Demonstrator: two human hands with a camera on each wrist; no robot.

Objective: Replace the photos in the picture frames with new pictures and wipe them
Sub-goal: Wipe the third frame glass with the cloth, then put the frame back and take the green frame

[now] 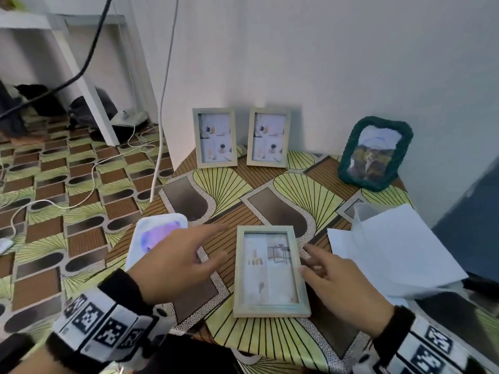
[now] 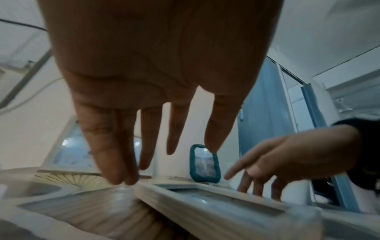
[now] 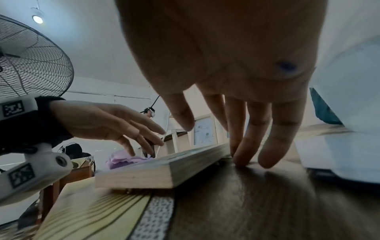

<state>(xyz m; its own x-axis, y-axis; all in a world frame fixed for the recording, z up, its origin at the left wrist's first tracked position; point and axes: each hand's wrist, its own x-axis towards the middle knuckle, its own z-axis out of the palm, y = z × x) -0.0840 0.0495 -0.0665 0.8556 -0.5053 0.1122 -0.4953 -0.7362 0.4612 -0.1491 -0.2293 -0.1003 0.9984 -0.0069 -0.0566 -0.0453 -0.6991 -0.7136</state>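
Flat frame lies face up on the counter, near its front edge, directly between the two hands. Long axis runs away from the person toward the wall, near end angled slightly right. Photo side faces up, so the back panel is underneath; it likely needs flipping before the photo can come out.

Left hand hovers just left of the frame, fingers straight and spread, holding nothing, apart from the frame's left rail. Right hand is at the right rail, fingers relaxed, tips down on the counter right against the frame's edge; no grip. Right hand is nearer.

Judgement: next move is a two-sided pick along the long rails, hands closing inward across the short axis.

Cloth sits behind the left hand; loose paper sheets right of the frame. Two matching frames and a green frame stand upright against the wall.
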